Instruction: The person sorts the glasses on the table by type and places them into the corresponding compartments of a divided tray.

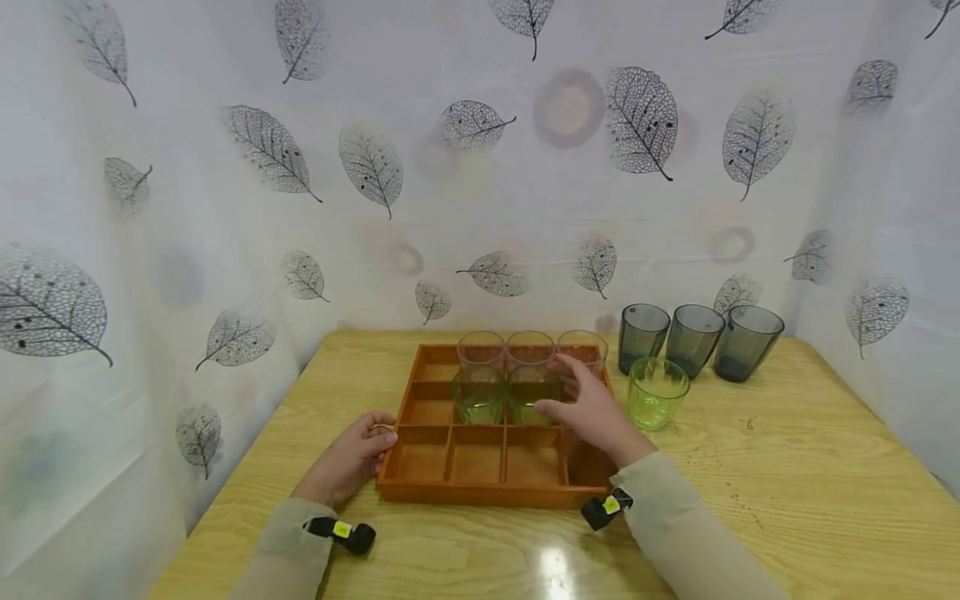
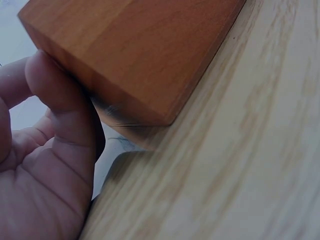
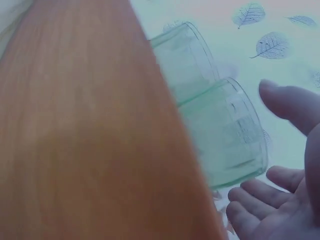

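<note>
A brown wooden divided tray [image 1: 480, 495] lies on the table, its left side gripped by my left hand [image 1: 348, 458]. In the left wrist view, the thumb of that hand presses against the tray's side wall [image 2: 135, 60]. Three clear tumblers [image 1: 480, 346] stand in the back row of compartments. Two green glasses [image 1: 478, 400] fill middle-row compartments in front of them. My right hand [image 1: 592, 408] hovers over the tray's right part, fingers spread and holding nothing. It is beside the nearer green glass [image 3: 225, 135], with thumb and fingers apart from it.
Just right of the tray stands another green glass [image 1: 657, 400], close to my right forearm. Three dark grey tumblers [image 1: 693, 342] are lined up behind it at the back right. A white curtain [image 1: 480, 200] with leaf prints hangs behind the wooden table [image 1: 810, 467].
</note>
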The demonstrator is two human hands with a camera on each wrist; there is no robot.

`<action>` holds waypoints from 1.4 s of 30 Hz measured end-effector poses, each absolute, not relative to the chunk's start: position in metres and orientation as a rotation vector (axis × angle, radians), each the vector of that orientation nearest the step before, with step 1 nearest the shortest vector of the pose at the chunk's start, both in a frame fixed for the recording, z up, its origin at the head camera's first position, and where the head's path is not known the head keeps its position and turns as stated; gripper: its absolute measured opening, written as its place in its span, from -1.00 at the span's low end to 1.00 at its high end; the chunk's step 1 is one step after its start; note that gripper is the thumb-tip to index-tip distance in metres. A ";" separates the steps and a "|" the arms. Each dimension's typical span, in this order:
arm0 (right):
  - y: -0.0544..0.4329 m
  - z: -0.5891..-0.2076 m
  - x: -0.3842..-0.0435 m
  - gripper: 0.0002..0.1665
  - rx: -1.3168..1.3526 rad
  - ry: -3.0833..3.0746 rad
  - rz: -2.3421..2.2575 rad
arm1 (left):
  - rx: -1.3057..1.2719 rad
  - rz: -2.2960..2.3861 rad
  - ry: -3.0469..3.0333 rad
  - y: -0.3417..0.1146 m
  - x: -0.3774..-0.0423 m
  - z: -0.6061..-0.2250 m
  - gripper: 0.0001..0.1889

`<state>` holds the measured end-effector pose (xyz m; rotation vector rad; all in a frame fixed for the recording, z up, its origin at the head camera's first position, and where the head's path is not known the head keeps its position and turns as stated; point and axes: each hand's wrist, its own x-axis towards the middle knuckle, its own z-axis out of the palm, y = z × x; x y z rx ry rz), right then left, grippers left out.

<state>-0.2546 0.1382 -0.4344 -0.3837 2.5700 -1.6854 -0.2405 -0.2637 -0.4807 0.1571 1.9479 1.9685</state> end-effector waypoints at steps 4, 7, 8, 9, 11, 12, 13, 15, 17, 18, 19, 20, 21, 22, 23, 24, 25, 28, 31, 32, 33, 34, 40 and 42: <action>0.144 -0.430 -0.253 0.08 -0.385 2.557 -1.743 | 0.155 1.970 1.945 -0.263 -0.239 -0.480 -0.68; 0.150 -0.428 -0.252 0.05 -0.397 2.539 -1.781 | 0.155 1.967 1.950 -0.263 -0.239 -0.480 -0.68; 0.153 -0.427 -0.251 0.04 -0.403 2.539 -1.788 | 0.155 1.964 1.953 -0.263 -0.239 -0.479 -0.68; 0.156 -0.426 -0.251 0.02 -0.406 2.533 -1.800 | 0.157 1.962 1.956 -0.263 -0.239 -0.479 -0.67; 0.161 -0.423 -0.249 0.00 -0.422 2.529 -1.813 | 0.155 1.959 1.962 -0.263 -0.239 -0.479 -0.66; 0.164 -0.421 -0.247 0.01 -0.425 2.532 -1.813 | 0.156 1.959 1.963 -0.263 -0.238 -0.479 -0.65; 0.167 -0.419 -0.246 0.02 -0.423 2.545 -1.806 | 0.156 1.959 1.964 -0.263 -0.238 -0.478 -0.65; 0.173 -0.414 -0.243 0.06 -0.427 2.575 -1.795 | 0.156 1.961 1.963 -0.263 -0.238 -0.478 -0.64; 0.181 -0.409 -0.240 0.11 -0.416 2.607 -1.771 | 0.152 1.963 1.958 -0.263 -0.238 -0.478 -0.64; 0.184 -0.407 -0.239 0.13 -0.413 2.624 -1.759 | 0.152 1.966 1.956 -0.263 -0.238 -0.478 -0.64; 0.188 -0.405 -0.238 0.15 -0.409 2.643 -1.747 | 0.151 1.967 1.955 -0.263 -0.238 -0.478 -0.64; 0.193 -0.402 -0.238 0.15 -0.401 2.664 -1.733 | 0.151 1.969 1.952 -0.263 -0.238 -0.477 -0.64; 0.197 -0.400 -0.237 0.16 -0.389 2.687 -1.714 | 0.150 1.971 1.951 -0.262 -0.238 -0.477 -0.64; 0.201 -0.398 -0.236 0.17 -0.374 2.715 -1.692 | 0.148 1.972 1.949 -0.262 -0.238 -0.477 -0.64; 0.205 -0.397 -0.236 0.18 -0.366 2.749 -1.669 | 0.148 1.973 1.950 -0.262 -0.238 -0.477 -0.64; 0.210 -0.396 -0.234 0.19 -0.353 2.789 -1.640 | 0.148 1.974 1.952 -0.262 -0.238 -0.477 -0.65; 0.214 -0.394 -0.233 0.19 -0.334 2.829 -1.608 | 0.148 1.973 1.953 -0.262 -0.238 -0.477 -0.65; 0.226 -0.394 -0.229 0.21 -0.292 2.931 -1.526 | 0.146 1.968 1.956 -0.262 -0.238 -0.478 -0.64; 0.237 -0.396 -0.225 0.22 -0.247 2.991 -1.480 | 0.147 1.962 1.958 -0.262 -0.238 -0.478 -0.63; 0.241 -0.398 -0.224 0.22 -0.235 3.002 -1.472 | 0.146 1.960 1.959 -0.262 -0.238 -0.478 -0.62; 0.244 -0.400 -0.224 0.23 -0.217 3.007 -1.469 | 0.147 1.959 1.959 -0.262 -0.238 -0.478 -0.62; 0.248 -0.402 -0.224 0.23 -0.202 3.011 -1.466 | 0.147 1.958 1.960 -0.262 -0.238 -0.478 -0.62; 0.265 -0.417 -0.226 0.30 -0.134 2.923 -1.521 | 0.146 1.955 1.963 -0.262 -0.238 -0.478 -0.63; 0.270 -0.422 -0.228 0.33 -0.117 2.858 -1.563 | 0.144 1.953 1.965 -0.263 -0.237 -0.477 -0.64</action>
